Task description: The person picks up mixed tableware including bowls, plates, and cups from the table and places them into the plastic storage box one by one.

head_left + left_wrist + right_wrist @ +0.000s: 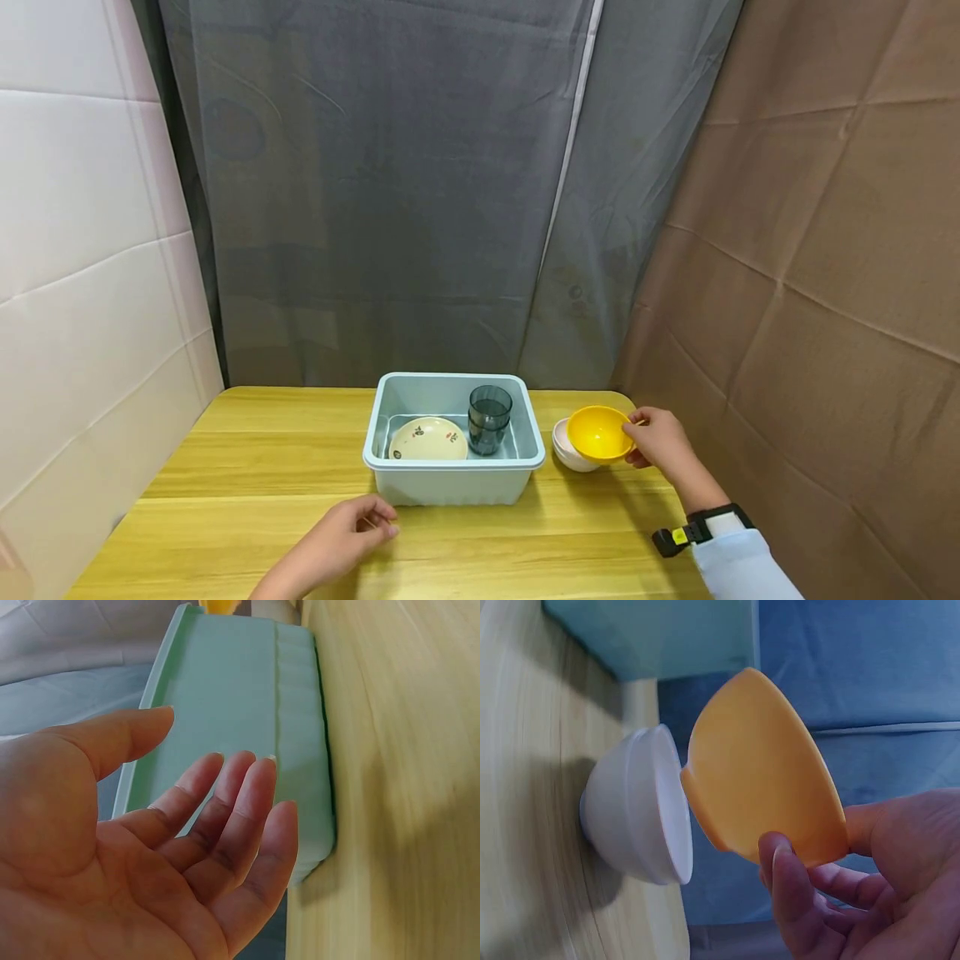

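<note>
My right hand [662, 439] pinches the rim of a yellow bowl [597, 434] between thumb and fingers. In the right wrist view the bowl [761, 769] is tilted, its foot toward the stacked white bowls [634, 806] on the table. From the head view those white bowls [572, 450] are partly hidden behind the yellow one. My left hand [345, 533] holds nothing, its fingers loosely bent in front of a light blue-green basin [450, 485]. Inside the basin lie a cream plate [427, 440] with small printed motifs and two stacked dark clear cups [490, 417].
The wooden table [247, 467] carries the basin near its middle, with the white bowls to its right. A grey curtain [375, 208] hangs behind the table, a brown cloth [847, 292] on the right and a white one [82, 250] on the left.
</note>
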A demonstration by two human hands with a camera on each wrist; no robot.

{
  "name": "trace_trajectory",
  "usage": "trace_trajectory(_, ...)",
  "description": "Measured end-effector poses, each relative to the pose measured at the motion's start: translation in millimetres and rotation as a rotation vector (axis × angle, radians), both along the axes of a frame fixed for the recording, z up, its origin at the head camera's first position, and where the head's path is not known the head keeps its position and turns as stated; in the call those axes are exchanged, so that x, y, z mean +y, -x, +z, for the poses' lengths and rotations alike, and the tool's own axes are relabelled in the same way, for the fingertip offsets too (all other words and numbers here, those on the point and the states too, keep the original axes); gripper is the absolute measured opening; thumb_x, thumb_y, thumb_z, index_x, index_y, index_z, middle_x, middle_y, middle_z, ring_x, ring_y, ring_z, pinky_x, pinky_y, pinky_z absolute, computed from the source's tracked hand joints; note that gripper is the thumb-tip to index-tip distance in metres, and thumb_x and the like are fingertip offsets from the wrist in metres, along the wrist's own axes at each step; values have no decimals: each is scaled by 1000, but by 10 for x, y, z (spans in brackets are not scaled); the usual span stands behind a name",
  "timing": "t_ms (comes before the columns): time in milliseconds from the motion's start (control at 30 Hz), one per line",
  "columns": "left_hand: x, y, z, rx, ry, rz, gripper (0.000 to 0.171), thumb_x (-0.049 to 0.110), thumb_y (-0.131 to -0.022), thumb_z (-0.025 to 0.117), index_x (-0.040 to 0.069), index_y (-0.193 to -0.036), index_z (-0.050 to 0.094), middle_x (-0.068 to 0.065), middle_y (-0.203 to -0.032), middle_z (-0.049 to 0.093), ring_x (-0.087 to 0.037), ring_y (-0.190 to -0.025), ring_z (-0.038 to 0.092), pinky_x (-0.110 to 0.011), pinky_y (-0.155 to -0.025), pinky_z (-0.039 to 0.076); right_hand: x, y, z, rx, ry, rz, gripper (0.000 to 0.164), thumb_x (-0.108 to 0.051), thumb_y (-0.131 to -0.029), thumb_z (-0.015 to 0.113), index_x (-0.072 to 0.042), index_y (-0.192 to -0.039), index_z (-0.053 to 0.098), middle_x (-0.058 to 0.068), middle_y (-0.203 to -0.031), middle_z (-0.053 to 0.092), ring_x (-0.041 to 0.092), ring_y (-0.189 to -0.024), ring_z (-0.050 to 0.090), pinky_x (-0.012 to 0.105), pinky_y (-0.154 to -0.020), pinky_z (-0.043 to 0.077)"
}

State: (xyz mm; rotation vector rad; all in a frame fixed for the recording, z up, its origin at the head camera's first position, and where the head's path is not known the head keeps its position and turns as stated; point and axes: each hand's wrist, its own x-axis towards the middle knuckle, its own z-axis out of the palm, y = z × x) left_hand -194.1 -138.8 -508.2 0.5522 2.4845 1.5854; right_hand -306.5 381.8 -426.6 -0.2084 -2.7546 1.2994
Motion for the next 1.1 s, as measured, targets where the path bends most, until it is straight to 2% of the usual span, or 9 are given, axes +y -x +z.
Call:
trace_trajectory(133,-14,3,44,5,-4,-8,19,18,-103,77,3,-114,73,-2,-98,72,-17,-90,64,-27,-77,55,-32,-217,70,-20,69,33,33,-12,-109,65,12,-130,58,25,-99,69,32,-64,74,37,-60,65)
trace_trajectory(267,-23,16,80,-2,-21,-9,20,19,-104,77,3,-115,74,-3,-100,72,-19,-90,64,-28,-77,55,-92,-420,139,-34,109,67,35,-15,-110,65,11,-133,59,18,-101,70,31,-67,73,36,-62,65)
trace_trajectory(500,-20,17,149,-41,-56,29,17,18,-105,76,3,-113,74,-3,-95,71,-24,-87,66,-28,-72,55,-291,-679,222,-61,172,136,33,-16,-111,66,9,-132,61,15,-100,70,29,-67,71,35,-60,64)
trace_trajectory(633,-16,6,190,-66,-90,24,18,18,-106,74,2,-113,73,-5,-96,71,-24,-90,68,-31,-74,59,-494,-772,190,-70,235,186,31,-14,-109,67,9,-129,62,13,-98,69,27,-63,69,34,-57,63)
trace_trajectory(833,10,-28,240,-96,-137,9,19,19,-107,73,2,-115,72,-5,-100,72,-25,-94,69,-36,-77,62,-890,-865,56,-115,329,276,25,-13,-106,69,6,-123,64,11,-95,66,23,-58,66,31,-53,60)
trace_trajectory(1100,100,-64,296,-122,-168,-17,20,20,-108,72,2,-116,72,-6,-102,73,-25,-97,70,-40,-81,62,-1405,-941,-67,-146,370,401,21,-10,-103,71,4,-119,68,10,-94,68,20,-56,63,31,-52,60)
